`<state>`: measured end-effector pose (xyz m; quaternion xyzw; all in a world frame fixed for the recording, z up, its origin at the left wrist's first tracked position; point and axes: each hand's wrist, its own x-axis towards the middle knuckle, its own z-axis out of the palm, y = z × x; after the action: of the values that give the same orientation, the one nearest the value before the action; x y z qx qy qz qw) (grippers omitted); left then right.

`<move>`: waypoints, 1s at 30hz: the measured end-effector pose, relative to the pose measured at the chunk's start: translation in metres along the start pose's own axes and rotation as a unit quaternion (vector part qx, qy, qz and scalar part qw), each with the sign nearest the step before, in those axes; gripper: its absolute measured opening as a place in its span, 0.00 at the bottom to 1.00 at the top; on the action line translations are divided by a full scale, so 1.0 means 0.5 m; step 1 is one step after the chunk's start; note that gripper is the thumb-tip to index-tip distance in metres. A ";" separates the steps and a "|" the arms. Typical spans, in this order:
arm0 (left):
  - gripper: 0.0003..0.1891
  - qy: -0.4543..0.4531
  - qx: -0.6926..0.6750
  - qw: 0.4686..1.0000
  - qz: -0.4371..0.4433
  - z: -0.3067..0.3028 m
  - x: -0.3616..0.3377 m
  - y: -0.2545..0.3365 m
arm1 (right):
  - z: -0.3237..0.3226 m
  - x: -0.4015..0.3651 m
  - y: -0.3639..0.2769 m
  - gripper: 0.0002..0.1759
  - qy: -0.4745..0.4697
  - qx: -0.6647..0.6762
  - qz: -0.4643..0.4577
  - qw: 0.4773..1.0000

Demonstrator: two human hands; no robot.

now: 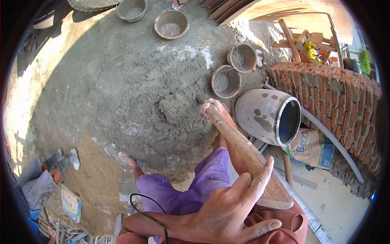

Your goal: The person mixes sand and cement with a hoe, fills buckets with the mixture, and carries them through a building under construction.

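Observation:
My right hand is closed around a long wooden handle, close to a mound of wet grey mortar. The handle's far end reaches the mound, and any tool head there cannot be made out. The wide near end of the handle lies close to my body. Next to that end is my left hand, its back to the camera, with fingers and thumb spread. Its outstretched fingers lie over or against the handle; the exact contact is unclear.
Buckets stand beyond the mortar, with more at the top. At right are a tipped white drum, a cement bag, a pipe and a brick wall. Another person's booted legs are at left, beside sand.

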<state>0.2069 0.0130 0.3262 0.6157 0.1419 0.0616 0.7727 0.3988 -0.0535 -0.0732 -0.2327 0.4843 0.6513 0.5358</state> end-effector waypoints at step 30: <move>0.13 0.182 0.243 0.870 -0.387 -0.086 -0.455 -0.793 | 0.011 -0.101 0.134 0.05 0.046 -0.203 -0.517 0.830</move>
<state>-0.0539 -0.1013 -0.0341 0.6576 0.5179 -0.1679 0.5207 0.3541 -0.0697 -0.0038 -0.5825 0.1743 0.3510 0.7121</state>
